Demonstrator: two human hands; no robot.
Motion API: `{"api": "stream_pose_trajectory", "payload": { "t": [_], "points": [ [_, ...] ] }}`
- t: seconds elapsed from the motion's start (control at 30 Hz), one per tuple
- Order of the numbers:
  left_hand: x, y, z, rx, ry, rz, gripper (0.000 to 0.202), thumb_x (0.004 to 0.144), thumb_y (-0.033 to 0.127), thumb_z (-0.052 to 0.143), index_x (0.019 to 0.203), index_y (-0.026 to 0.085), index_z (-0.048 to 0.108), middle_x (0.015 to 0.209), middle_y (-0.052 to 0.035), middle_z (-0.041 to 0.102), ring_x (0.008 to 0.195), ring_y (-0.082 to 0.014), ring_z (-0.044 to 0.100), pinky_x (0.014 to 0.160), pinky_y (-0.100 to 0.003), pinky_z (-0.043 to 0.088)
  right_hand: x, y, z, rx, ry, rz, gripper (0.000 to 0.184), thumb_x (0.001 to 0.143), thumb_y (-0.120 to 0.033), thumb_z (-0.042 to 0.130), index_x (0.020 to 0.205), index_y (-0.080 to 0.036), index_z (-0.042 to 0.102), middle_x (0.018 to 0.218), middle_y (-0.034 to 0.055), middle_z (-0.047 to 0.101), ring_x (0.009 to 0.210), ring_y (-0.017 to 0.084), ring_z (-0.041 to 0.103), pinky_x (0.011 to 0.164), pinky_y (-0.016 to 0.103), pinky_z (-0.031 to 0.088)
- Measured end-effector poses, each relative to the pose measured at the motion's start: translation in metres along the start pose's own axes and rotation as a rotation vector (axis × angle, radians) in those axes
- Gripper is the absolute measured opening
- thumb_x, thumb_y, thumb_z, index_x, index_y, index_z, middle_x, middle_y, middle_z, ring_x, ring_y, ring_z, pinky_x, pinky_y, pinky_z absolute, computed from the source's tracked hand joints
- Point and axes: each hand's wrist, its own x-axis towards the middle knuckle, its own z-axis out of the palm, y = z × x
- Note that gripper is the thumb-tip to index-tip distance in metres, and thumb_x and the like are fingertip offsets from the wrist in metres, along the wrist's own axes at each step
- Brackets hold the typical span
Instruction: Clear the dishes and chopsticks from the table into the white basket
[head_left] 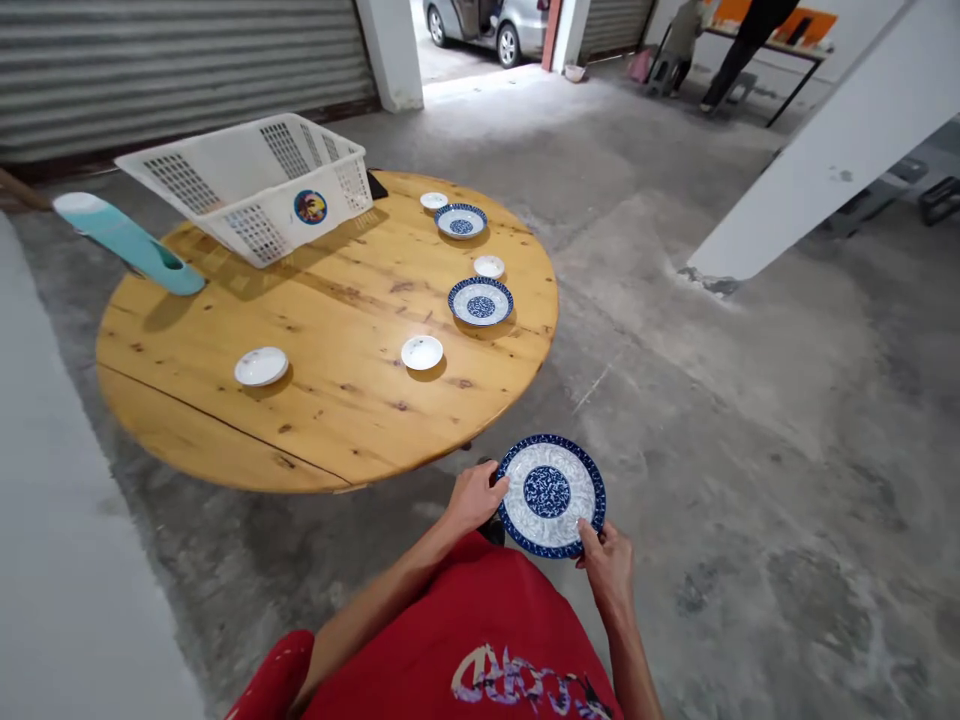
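well, left hand [475,496] and right hand [610,568] each pinch the blue-and-white plate [547,493] by its rim, just off the near edge of the round wooden table [337,330] — even thumb pressure should keep it level.

Garage-like ground-level room; home or business use unclear. Corrugated metal shutters [180,60], bare stained concrete floor [675,400], white pillar [817,150]. Car [529,30] just outside open doorway [465,68]. Wooden table [337,400] holds dishes [481,302]; people [757,28] at far table [795,47] with stools [663,75].
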Motion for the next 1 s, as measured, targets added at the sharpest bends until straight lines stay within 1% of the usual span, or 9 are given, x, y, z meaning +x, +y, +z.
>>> {"api": "stream_pose_trajectory", "payload": {
  "t": [0.1, 0.2, 0.27, 0.37, 0.53, 0.67, 0.77, 0.83, 1.0],
  "points": [
    [0.025, 0.009, -0.003, -0.003, 0.024, -0.016, 0.023, 0.083, 0.033, 0.047, 0.065, 0.019, 0.044, 0.061, 0.0025, 0.046, 0.057, -0.0115, 0.039, 0.057, -0.025, 0.022, 0.032, -0.013, -0.001, 0.006, -0.028, -0.009, 0.039, 0.074, -0.052, 0.056, 0.074, -0.013, 0.060, 0.049, 0.0003, 0.055, 0.040, 0.017, 0.056, 0.038, 0.024, 0.044],
    [0.058, 0.016, -0.010, -0.028, 0.071, -0.032, 0.023, 0.084, 0.033, 0.047, 0.066, 0.019, 0.045, 0.061, 0.0022, 0.047, 0.058, -0.0116, 0.041, 0.057, -0.024, 0.024, 0.076, -0.034, -0.001, -0.007, -0.055, -0.052, 0.039, 0.073, -0.053, 0.058, 0.070, -0.014, 0.058, 0.048, -0.0005, 0.053, 0.039, 0.016, 0.053, 0.038, 0.024, 0.042],
    [0.084, 0.020, -0.017, -0.057, 0.109, -0.043, 0.023, 0.084, 0.033, 0.046, 0.067, 0.019, 0.047, 0.061, 0.0020, 0.048, 0.059, -0.0119, 0.042, 0.058, -0.024, 0.025, 0.111, -0.053, 0.003, -0.026, -0.082, -0.088, 0.039, 0.074, -0.054, 0.058, 0.070, -0.015, 0.058, 0.048, -0.0010, 0.053, 0.039, 0.015, 0.052, 0.038, 0.024, 0.041],
    [0.126, 0.024, -0.035, -0.105, 0.180, -0.070, 0.022, 0.086, 0.033, 0.045, 0.070, 0.018, 0.050, 0.063, 0.0019, 0.051, 0.059, -0.0119, 0.044, 0.058, -0.024, 0.025, 0.165, -0.090, 0.015, -0.074, -0.132, -0.157, 0.040, 0.075, -0.054, 0.058, 0.068, -0.015, 0.057, 0.047, -0.0014, 0.052, 0.039, 0.014, 0.050, 0.039, 0.024, 0.041],
    [0.191, 0.022, -0.071, -0.154, 0.312, -0.174, 0.024, 0.087, 0.035, 0.044, 0.069, 0.019, 0.048, 0.061, 0.0020, 0.048, 0.057, -0.0118, 0.042, 0.057, -0.025, 0.025, 0.250, -0.159, 0.048, -0.155, -0.284, -0.248, 0.036, 0.077, -0.051, 0.057, 0.071, -0.015, 0.057, 0.051, -0.0016, 0.052, 0.041, 0.014, 0.049, 0.040, 0.023, 0.039],
    [0.232, 0.013, -0.099, -0.149, 0.374, -0.226, 0.027, 0.090, 0.036, 0.041, 0.070, 0.020, 0.046, 0.062, 0.0011, 0.050, 0.058, -0.0125, 0.044, 0.059, -0.026, 0.026, 0.304, -0.201, 0.083, -0.207, -0.356, -0.302, 0.034, 0.077, -0.050, 0.056, 0.070, -0.017, 0.057, 0.052, -0.0017, 0.052, 0.043, 0.014, 0.049, 0.041, 0.023, 0.040],
    [0.256, 0.004, -0.117, -0.113, 0.407, -0.266, 0.030, 0.093, 0.036, 0.037, 0.070, 0.020, 0.047, 0.063, 0.0000, 0.054, 0.059, -0.0134, 0.047, 0.059, -0.026, 0.026, 0.333, -0.222, 0.107, -0.216, -0.407, -0.349, 0.033, 0.078, -0.048, 0.055, 0.069, -0.017, 0.056, 0.054, -0.0017, 0.052, 0.046, 0.014, 0.049, 0.042, 0.023, 0.040],
    [0.269, -0.001, -0.126, -0.077, 0.407, -0.302, 0.031, 0.094, 0.036, 0.035, 0.071, 0.020, 0.050, 0.064, -0.0013, 0.057, 0.060, -0.0142, 0.050, 0.059, -0.027, 0.026, 0.350, -0.232, 0.120, -0.231, -0.436, -0.376, 0.031, 0.078, -0.047, 0.054, 0.068, -0.017, 0.055, 0.054, -0.0016, 0.051, 0.046, 0.014, 0.049, 0.043, 0.023, 0.039],
    [0.299, -0.013, -0.141, -0.002, 0.393, -0.372, 0.030, 0.093, 0.035, 0.037, 0.080, 0.019, 0.058, 0.074, -0.0051, 0.065, 0.067, -0.0165, 0.056, 0.061, -0.028, 0.028, 0.389, -0.253, 0.147, -0.343, -0.464, -0.465, 0.031, 0.079, -0.046, 0.052, 0.070, -0.017, 0.057, 0.056, -0.0001, 0.054, 0.052, 0.015, 0.049, 0.047, 0.025, 0.038]
  ]
}}
